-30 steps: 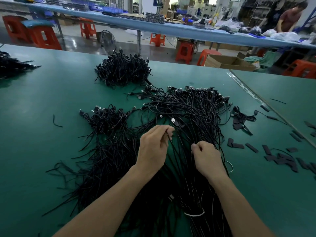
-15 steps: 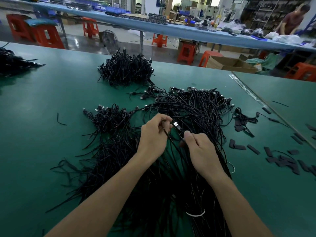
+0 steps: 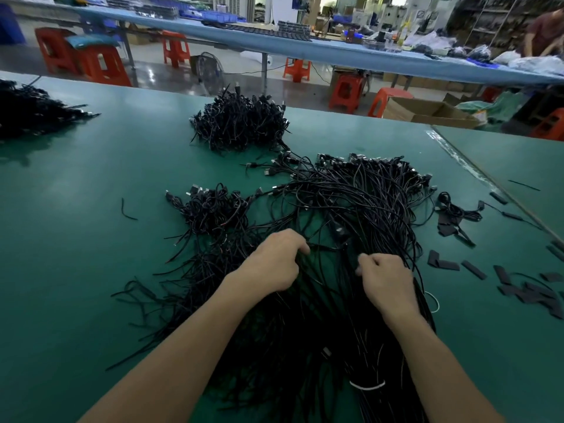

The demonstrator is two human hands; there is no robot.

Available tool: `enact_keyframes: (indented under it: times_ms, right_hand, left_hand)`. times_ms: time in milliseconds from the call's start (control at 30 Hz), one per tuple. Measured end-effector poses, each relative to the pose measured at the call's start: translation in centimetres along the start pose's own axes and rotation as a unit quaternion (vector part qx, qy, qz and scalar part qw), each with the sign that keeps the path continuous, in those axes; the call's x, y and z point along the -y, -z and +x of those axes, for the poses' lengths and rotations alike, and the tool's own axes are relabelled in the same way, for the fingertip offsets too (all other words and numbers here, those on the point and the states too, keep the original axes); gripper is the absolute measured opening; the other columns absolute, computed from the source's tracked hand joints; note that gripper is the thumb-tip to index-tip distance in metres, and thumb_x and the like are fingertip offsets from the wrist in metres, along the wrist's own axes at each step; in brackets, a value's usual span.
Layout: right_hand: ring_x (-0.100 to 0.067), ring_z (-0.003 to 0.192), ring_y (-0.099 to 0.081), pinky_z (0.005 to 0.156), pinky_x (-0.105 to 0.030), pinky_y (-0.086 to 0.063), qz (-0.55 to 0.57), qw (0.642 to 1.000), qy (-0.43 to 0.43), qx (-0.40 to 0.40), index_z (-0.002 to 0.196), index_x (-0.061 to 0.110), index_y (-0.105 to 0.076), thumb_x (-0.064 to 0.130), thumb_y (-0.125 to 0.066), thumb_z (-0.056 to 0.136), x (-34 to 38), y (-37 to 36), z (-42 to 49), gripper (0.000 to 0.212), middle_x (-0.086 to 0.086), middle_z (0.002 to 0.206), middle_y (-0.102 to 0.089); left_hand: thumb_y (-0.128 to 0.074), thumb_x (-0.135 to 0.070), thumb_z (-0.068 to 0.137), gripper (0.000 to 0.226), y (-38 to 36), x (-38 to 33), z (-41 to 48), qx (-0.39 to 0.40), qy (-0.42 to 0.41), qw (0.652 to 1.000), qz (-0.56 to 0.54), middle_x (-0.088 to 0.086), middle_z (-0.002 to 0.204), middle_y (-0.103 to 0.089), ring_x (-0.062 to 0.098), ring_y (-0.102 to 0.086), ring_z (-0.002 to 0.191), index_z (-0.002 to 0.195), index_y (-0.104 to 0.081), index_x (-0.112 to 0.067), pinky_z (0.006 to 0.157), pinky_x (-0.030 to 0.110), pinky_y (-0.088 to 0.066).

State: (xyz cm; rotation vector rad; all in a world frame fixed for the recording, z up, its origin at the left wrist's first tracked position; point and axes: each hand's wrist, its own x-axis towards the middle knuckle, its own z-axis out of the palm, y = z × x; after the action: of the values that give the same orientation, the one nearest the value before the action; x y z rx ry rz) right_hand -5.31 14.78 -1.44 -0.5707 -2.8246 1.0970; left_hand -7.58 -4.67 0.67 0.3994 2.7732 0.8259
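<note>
Now the left hand (image 3: 274,264) and right hand (image 3: 386,280) pinch limp, light, tangle-prone cables (image 3: 366,203); likely best gripped near one end.

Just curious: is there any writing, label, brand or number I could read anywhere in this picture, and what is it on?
No text here can be read.
Blue board at the far back: too small and blurred to read.
Cardboard box: no print shows.
Black cables: no labels or markings visible.
Black strips: plain, no writing visible.
</note>
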Motion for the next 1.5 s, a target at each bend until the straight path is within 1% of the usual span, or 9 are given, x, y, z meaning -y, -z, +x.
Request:
enact_keyframes:
  times_ms: [133, 267, 333, 433, 567, 867, 1067, 1233, 1500]
  right_hand:
    - [-0.023, 0.053, -0.047, 0.046, -0.028, -0.030, -0.061, 0.998, -0.033, -0.009, 0.062, 0.005, -0.049, 0.022, -0.045, 0.098, -0.5, 0.4, 0.5, 0.040, -0.011, 0.067, -0.058]
    - [-0.023, 0.055, -0.051, 0.051, -0.029, -0.034, -0.032, 0.998, -0.018, 0.043, 0.075, 0.007, -0.065, 0.029, -0.047, 0.099, -0.1, -0.2, 0.4, 0.038, -0.008, 0.069, -0.064]
    - [-0.022, 0.063, -0.057, 0.053, -0.031, -0.037, 0.019, 0.998, -0.003, 0.053, 0.077, 0.018, -0.070, 0.030, -0.048, 0.099, 0.2, -0.2, 0.1, 0.033, -0.006, 0.073, -0.066]
    - [-0.015, 0.066, -0.058, 0.055, -0.030, -0.040, 0.083, 0.996, 0.017, -0.011, 0.077, 0.021, -0.068, 0.029, -0.047, 0.101, 0.2, -0.1, -0.3, 0.032, 0.000, 0.071, -0.065]
    - [-0.007, 0.075, -0.057, 0.066, -0.027, -0.042, 0.109, 0.990, 0.017, -0.082, 0.121, 0.021, -0.061, 0.021, -0.050, 0.102, -0.4, 0.7, -0.5, 0.022, 0.004, 0.090, -0.063]
    - [-0.021, 0.076, -0.057, 0.065, -0.032, -0.044, -0.221, 0.967, 0.125, -0.009, 0.105, 0.020, -0.070, 0.019, -0.050, 0.099, -0.1, 0.4, -2.4, 0.021, 0.001, 0.103, -0.052]
    - [-0.026, 0.091, -0.062, 0.065, -0.033, -0.042, -0.251, 0.963, 0.093, 0.033, 0.109, 0.019, -0.055, 0.045, -0.048, 0.100, 0.5, -1.6, -2.6, 0.029, -0.001, 0.109, -0.056]
    - [-0.026, 0.092, -0.064, 0.064, -0.032, -0.042, -0.241, 0.965, 0.098, -0.015, 0.112, 0.022, -0.061, 0.029, -0.049, 0.101, 0.4, -2.1, -2.5, 0.017, -0.001, 0.109, -0.061]
    - [-0.026, 0.110, -0.058, 0.081, -0.034, -0.045, -0.115, 0.991, 0.047, 0.050, 0.139, 0.018, -0.050, 0.027, -0.047, 0.103, 0.2, -1.6, -1.4, 0.037, -0.007, 0.128, -0.060]
  left_hand:
    - [-0.036, 0.018, 0.089, 0.056, 1.3, -0.2, 0.4, -0.063, 0.025, 0.996, -0.060, 0.007, 0.142, -0.056, 0.022, -0.057, 0.122, 0.124, -0.068, -0.013, 0.092, 0.030, -0.053]
    - [-0.046, -0.006, 0.097, 0.034, 0.1, -1.4, 1.2, -0.161, -0.010, 0.966, -0.204, -0.007, 0.065, -0.070, 0.003, -0.045, 0.042, 0.090, -0.075, -0.023, 0.044, 0.022, -0.040]
    - [-0.054, -0.021, 0.095, 0.019, -0.9, -2.2, 1.7, -0.159, -0.024, 0.969, -0.190, -0.014, 0.067, -0.067, 0.002, -0.055, 0.052, 0.095, -0.072, -0.026, 0.054, 0.026, -0.049]
    - [-0.058, -0.034, 0.095, 0.027, -2.7, -2.7, 2.6, -0.130, -0.029, 0.989, -0.060, -0.009, 0.117, -0.060, 0.014, -0.059, 0.104, 0.121, -0.062, -0.028, 0.083, 0.036, -0.054]
    - [-0.043, -0.020, 0.105, 0.040, -4.2, -2.8, 4.2, -0.108, -0.017, 0.994, 0.009, -0.004, 0.142, -0.041, 0.023, -0.046, 0.125, 0.145, -0.045, -0.021, 0.091, 0.045, -0.052]
    - [-0.061, -0.036, 0.096, 0.035, -5.5, -2.2, 5.5, -0.076, 0.049, 0.992, 0.083, 0.005, 0.122, -0.047, 0.027, -0.052, 0.110, 0.123, -0.055, -0.015, 0.077, 0.041, -0.045]
    - [-0.061, -0.037, 0.096, 0.023, -5.3, -1.0, 5.6, -0.076, 0.045, 0.996, -0.012, -0.004, 0.107, -0.045, 0.023, -0.056, 0.100, 0.114, -0.064, -0.023, 0.078, 0.036, -0.046]
    - [-0.074, -0.021, 0.089, 0.037, -4.8, 0.3, 5.6, -0.067, 0.039, 0.987, -0.144, -0.004, 0.108, -0.060, 0.020, -0.061, 0.098, 0.124, -0.062, -0.023, 0.087, 0.036, -0.053]
    - [-0.073, -0.027, 0.090, 0.029, -4.3, 1.6, 5.8, -0.081, 0.041, 0.956, -0.280, -0.003, 0.105, -0.066, 0.011, -0.065, 0.089, 0.117, -0.064, -0.023, 0.064, 0.015, -0.046]
